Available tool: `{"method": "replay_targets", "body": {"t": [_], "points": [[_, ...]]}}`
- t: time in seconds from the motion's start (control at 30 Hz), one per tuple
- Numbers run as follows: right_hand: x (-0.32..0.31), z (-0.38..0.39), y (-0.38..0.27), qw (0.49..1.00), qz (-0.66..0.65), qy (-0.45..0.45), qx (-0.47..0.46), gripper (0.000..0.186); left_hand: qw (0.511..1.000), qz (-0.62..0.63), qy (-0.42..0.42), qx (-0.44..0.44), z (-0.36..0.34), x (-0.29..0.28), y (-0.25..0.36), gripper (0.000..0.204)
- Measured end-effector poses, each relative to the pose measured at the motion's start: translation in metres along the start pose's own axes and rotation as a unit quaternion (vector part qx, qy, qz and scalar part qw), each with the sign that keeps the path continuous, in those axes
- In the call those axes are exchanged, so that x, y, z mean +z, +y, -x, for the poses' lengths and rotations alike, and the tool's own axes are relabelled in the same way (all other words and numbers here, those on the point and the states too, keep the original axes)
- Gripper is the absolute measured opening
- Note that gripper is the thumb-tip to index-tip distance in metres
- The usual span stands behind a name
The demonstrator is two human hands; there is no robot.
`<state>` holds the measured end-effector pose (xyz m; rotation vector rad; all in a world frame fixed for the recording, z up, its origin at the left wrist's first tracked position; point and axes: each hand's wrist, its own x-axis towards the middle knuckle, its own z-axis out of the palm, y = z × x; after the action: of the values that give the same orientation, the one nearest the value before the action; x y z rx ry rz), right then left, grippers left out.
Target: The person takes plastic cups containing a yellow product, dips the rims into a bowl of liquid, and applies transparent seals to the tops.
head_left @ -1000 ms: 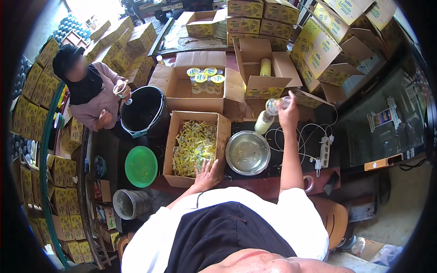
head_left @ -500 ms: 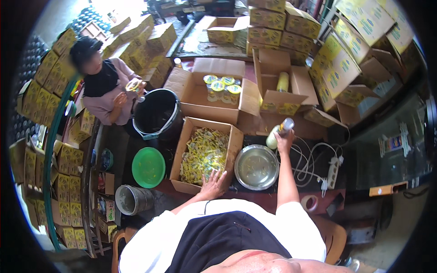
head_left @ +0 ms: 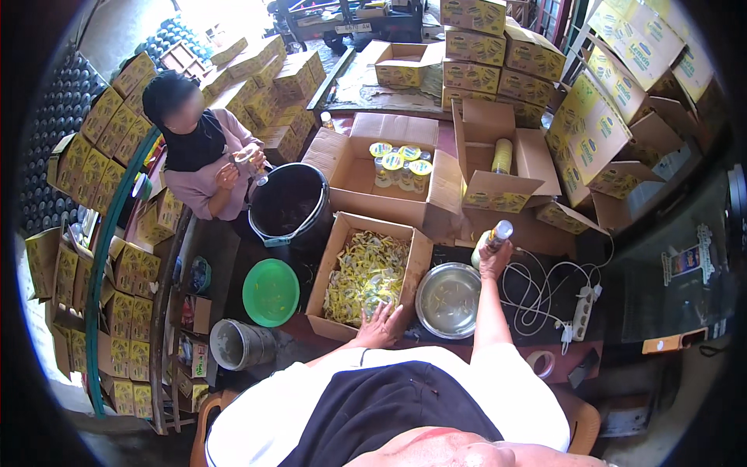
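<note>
My right hand [head_left: 495, 259] is closed around a bottle with pale contents [head_left: 477, 257], tilted beyond the right rim of a round steel basin [head_left: 449, 303]. Pale yellow bits lie inside the basin. Fingers apart, my left hand [head_left: 378, 327] rests over the near edge of a cardboard box [head_left: 421, 265]. The box is filled with yellow and whitish scraps [head_left: 366, 261]. A clear, shiny plastic item [head_left: 381, 286] lies among the scraps just beyond my left fingertips; whether they touch it I cannot tell.
Left of the box stand a green basin [head_left: 271, 292], a black bucket [head_left: 289, 206] and a grey pail [head_left: 240, 345]. Behind is an open carton [head_left: 373, 193] with several lidded jars. A white cable [head_left: 537, 292] lies right. Across the bucket, a person [head_left: 206, 152] handles a clear container.
The view has shifted, so the scene sits lower and further right. The bottle has tilted slightly in my right hand. The other person's container has come nearer the bucket.
</note>
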<state>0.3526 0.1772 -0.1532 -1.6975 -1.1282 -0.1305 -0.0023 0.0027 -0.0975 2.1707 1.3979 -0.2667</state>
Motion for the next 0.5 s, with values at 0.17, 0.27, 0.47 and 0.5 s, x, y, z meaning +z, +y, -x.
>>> {"method": "replay_targets", "body": {"t": [0.17, 0.27, 0.47, 0.5], "points": [[-0.009, -0.007, -0.002, 0.998, 0.042, -0.043, 0.019, 0.066, 1.000, -0.004, 0.017, 0.010, -0.006, 0.005, -0.003, 0.105], [-0.016, -0.023, -0.031, 0.985, 0.066, -0.146, 0.059, 0.072, 0.999, -0.004, 0.037, 0.011, 0.002, 0.005, -0.005, 0.106], [-0.047, 0.000, -0.020, 0.986, 0.025, -0.147, 0.071, 0.093, 0.995, 0.013, 0.087, 0.046, 0.000, 0.009, -0.004, 0.103], [-0.051, 0.006, -0.021, 0.991, 0.002, -0.123, 0.055, 0.100, 0.994, 0.022, 0.096, 0.050, -0.001, 0.010, -0.005, 0.104]]}}
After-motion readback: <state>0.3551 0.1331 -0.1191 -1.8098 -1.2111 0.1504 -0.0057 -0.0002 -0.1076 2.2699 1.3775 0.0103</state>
